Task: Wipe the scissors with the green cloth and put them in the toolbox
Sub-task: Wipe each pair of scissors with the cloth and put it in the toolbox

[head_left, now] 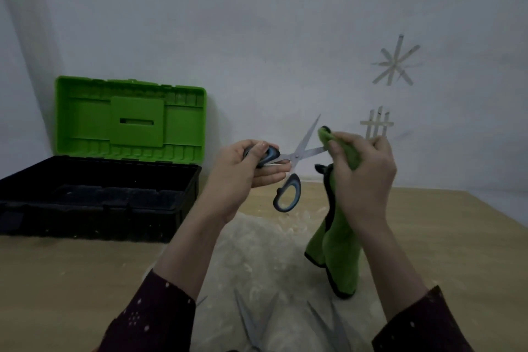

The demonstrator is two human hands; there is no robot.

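My left hand (243, 168) grips one blue-grey handle of the scissors (297, 156), held up in the air with the blades spread apart. The other handle loop hangs down below my fingers. My right hand (363, 174) holds the green cloth (338, 248) bunched around the tip of the lower blade; the rest of the cloth hangs down to the table. The upper blade points up and right, bare. The toolbox (97, 200) stands on the table at the left, its black base open and its green lid upright.
A wooden table (443, 251) runs under my hands, with a pale scuffed patch in the middle. More scissor blades (251, 323) lie near the bottom edge. A wall with tape marks (395, 61) stands close behind.
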